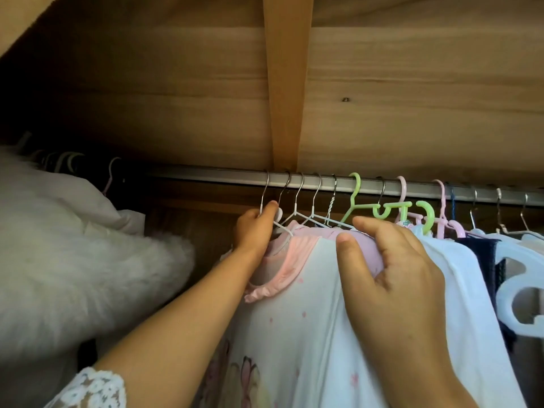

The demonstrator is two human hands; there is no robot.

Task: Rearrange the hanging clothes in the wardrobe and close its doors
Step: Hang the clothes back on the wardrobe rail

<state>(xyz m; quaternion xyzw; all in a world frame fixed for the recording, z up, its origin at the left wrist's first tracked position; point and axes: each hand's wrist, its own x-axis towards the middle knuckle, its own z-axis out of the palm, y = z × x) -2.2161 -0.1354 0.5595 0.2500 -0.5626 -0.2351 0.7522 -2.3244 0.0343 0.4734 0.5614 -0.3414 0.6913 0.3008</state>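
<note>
Setting: inside a wooden wardrobe [412, 83], seen from the head camera; a pale wooden strut [287, 83] runs down to a metal rail [223, 176] that crosses the view from left to right.
Hanging clothes: a bunch of hangers crowds the rail just above and to the right of both hands, the garments falling below the fingers; a fluffy white garment [73, 275] sits well apart on the left, beyond a bare stretch of rail.
Left hand: the left hand [256, 228] is curled round the neck of a white wire hanger [282, 222], thumb tip up beside its hook, gripping it at the left end of the bunch.
Right hand: the right hand [391, 266] pinches the shoulder of a pink-collared top [294, 260], thumb in front, fingers over the fabric, narrow and closed on the cloth.
Other hangers: a green plastic hanger [382, 209] hangs just above the right fingertips; pink, dark and white ones follow to the right.
Key relation: the rail's long axis runs sideways, and the free space lies left of the left fingers, so the left hand is nearer the gap.
Likely step: I judge the bunch is being slid or spread along the rail leftward.
Doors: not in view; closing them appears not yet done.
</note>
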